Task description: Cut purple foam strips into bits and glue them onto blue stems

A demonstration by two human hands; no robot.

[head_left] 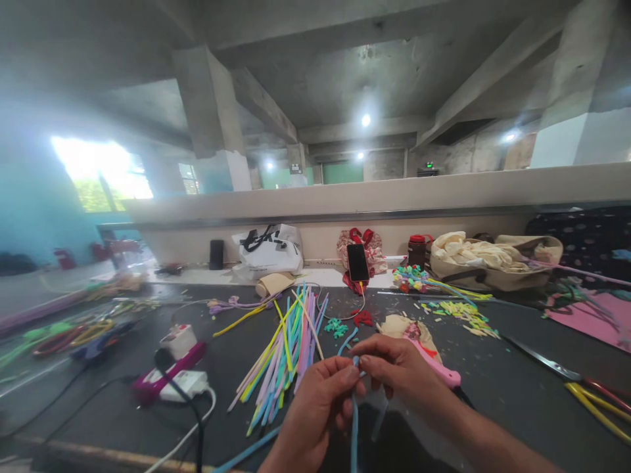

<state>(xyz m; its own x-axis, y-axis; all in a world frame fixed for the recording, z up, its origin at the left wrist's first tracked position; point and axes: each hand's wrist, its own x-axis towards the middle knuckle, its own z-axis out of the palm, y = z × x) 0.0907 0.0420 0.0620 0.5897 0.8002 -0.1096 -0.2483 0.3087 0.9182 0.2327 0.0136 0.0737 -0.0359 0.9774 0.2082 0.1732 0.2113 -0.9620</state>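
Fingertips [351,374] of left hand [314,402] and right hand [409,369] pinch a slim, soft-looking light-blue strip [354,430] right where they meet, its long tail trailing down between them, nearer the left!

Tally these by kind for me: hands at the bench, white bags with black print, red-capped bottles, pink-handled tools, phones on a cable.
Hands: 2 (left hand, right hand)
White bag: 1
Red-capped bottle: 1
Pink-handled tool: 1
Phone on a cable: 1
Total: 6
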